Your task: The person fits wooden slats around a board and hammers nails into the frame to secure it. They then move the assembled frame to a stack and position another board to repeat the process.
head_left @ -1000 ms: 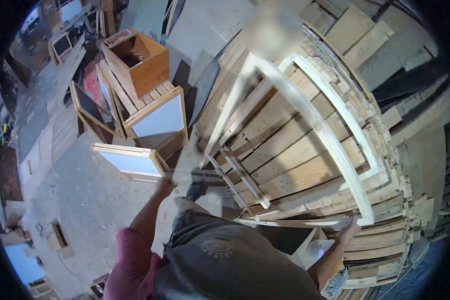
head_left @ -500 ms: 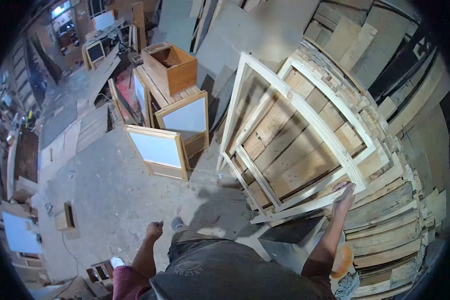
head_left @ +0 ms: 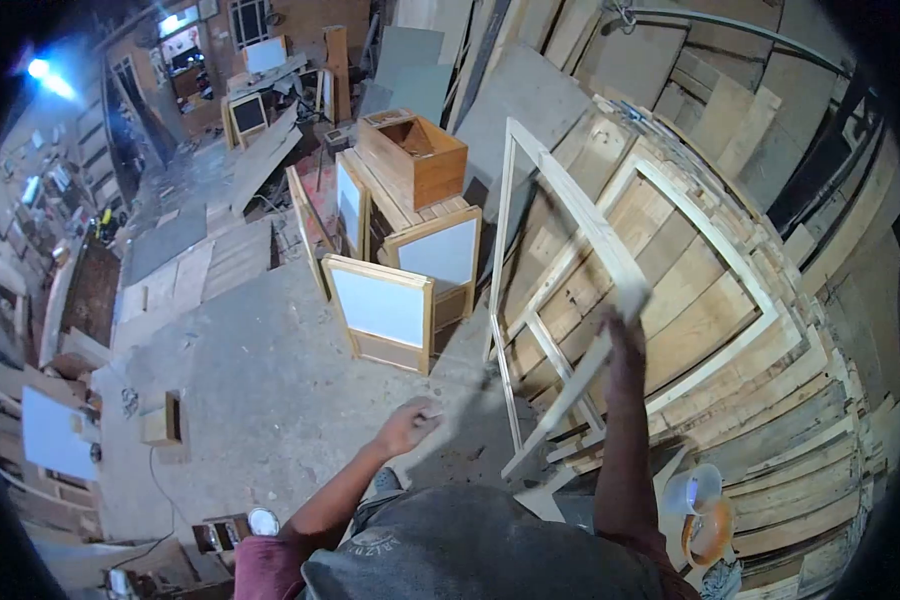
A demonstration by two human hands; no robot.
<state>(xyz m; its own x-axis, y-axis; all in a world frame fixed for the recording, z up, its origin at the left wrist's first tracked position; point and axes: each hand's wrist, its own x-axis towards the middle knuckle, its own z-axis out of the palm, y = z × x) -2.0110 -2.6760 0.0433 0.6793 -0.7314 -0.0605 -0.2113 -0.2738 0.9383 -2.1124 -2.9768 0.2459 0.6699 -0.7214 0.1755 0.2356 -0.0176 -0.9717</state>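
Note:
My right hand (head_left: 625, 342) grips the near right corner of a pale wooden frame (head_left: 572, 197), which stands tilted in front of me. The hand and that corner are smeared by motion, and the fingers are partly hidden behind the wrist. My left hand (head_left: 408, 426) is in the air over the floor, left of the frame and apart from it. Its fingers reach forward, slightly bent, and I see nothing in them. Behind the held frame, a second pale wooden frame (head_left: 705, 215) leans on stacked boards (head_left: 670, 275).
Small wooden frames with white panels (head_left: 378, 305) stand on the floor left of the held frame. A wooden box (head_left: 438, 172) sits behind them on slats. Near my right arm are a clear bucket (head_left: 692, 490) and an orange ring-shaped thing (head_left: 708, 535). Planks (head_left: 790, 470) lie stacked at right.
My right hand has drawn the frame's near corner left and up, away from the second frame. My left hand has risen towards the frame, its fingers loosening. The view has turned.

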